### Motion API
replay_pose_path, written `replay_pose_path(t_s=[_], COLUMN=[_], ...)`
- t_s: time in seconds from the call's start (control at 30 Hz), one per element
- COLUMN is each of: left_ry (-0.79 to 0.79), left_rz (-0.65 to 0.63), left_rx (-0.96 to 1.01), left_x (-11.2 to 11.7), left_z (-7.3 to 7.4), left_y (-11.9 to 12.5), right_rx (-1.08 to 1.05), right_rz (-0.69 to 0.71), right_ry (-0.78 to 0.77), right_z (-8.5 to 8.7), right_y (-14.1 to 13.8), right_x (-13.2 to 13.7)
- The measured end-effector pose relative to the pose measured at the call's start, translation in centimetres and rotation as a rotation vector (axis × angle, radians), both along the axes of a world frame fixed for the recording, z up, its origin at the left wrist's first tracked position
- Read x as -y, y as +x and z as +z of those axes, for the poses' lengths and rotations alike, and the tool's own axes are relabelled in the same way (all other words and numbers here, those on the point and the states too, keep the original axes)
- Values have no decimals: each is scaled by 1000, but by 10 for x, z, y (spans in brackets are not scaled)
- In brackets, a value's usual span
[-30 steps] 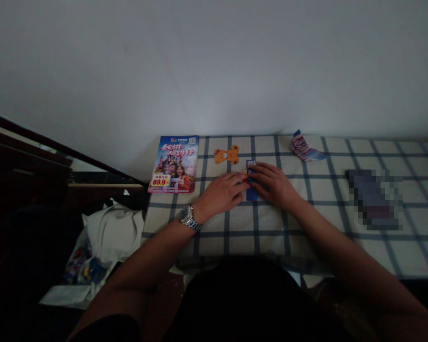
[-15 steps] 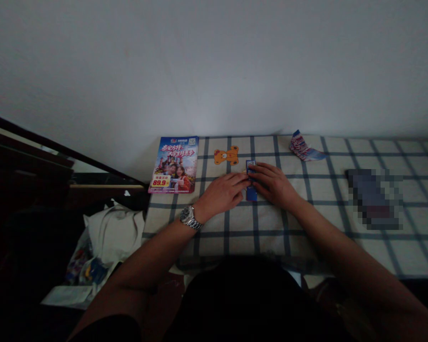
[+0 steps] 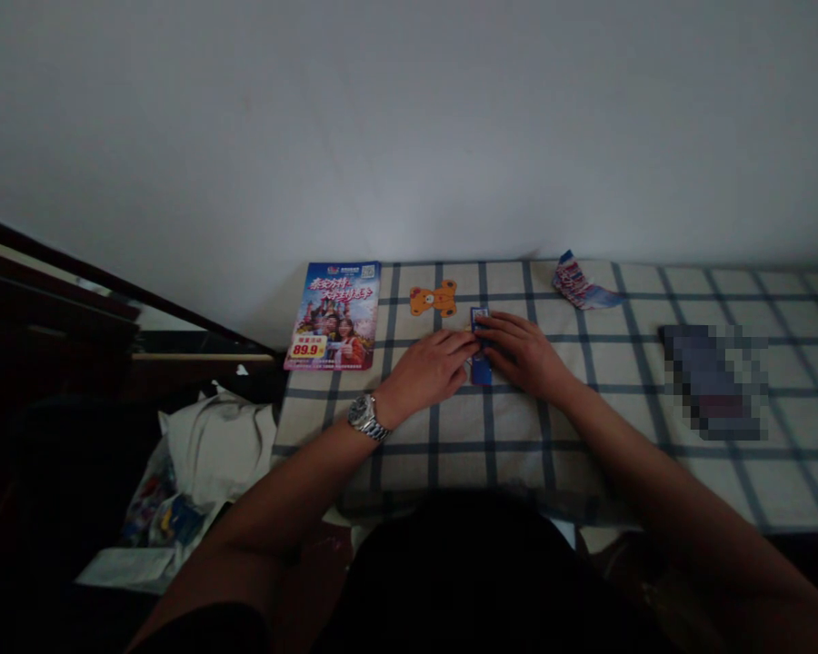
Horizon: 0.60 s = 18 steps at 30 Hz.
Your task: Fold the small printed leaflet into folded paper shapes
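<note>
A small blue folded paper (image 3: 480,368) lies on the checked tablecloth (image 3: 518,427), near the far side. My left hand (image 3: 431,368), with a metal watch on its wrist, rests beside the paper with its fingertips pressing its left edge. My right hand (image 3: 522,352) lies over the paper's right side, fingers bent and pressing down on it. The two hands' fingertips meet over the paper, which they partly hide.
A colourful leaflet (image 3: 334,315) lies at the table's far left corner. An orange bear-shaped cut-out (image 3: 434,298) sits just behind my hands. A crumpled printed paper (image 3: 578,282) lies by the wall. A blurred dark object (image 3: 717,381) is at the right. Bags (image 3: 197,454) lie on the floor at left.
The hands have stayed on the blue paper; the fingertips shifted only slightly over it. A red speck seen under the fingers a second ago is now covered.
</note>
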<state>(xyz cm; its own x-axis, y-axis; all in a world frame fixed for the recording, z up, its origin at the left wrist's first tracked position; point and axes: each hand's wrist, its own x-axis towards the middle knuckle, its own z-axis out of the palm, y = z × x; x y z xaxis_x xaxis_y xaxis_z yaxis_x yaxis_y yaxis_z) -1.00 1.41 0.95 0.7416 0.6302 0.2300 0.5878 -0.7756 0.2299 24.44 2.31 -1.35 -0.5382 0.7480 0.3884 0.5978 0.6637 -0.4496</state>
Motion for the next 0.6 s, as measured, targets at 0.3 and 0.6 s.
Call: replay_pose_path(t_s=[0.3, 0.6], left_ry=[16, 12], left_rz=[-2, 8], left_rx=[-39, -11], left_x=[2, 3], left_z=[-2, -1], left_y=[0, 1], right_rx=[-108, -14], right_rz=[-137, -164], right_ry=[-85, -20], right_z=[13, 11], right_y=[-1, -5], right_x=[-4, -6])
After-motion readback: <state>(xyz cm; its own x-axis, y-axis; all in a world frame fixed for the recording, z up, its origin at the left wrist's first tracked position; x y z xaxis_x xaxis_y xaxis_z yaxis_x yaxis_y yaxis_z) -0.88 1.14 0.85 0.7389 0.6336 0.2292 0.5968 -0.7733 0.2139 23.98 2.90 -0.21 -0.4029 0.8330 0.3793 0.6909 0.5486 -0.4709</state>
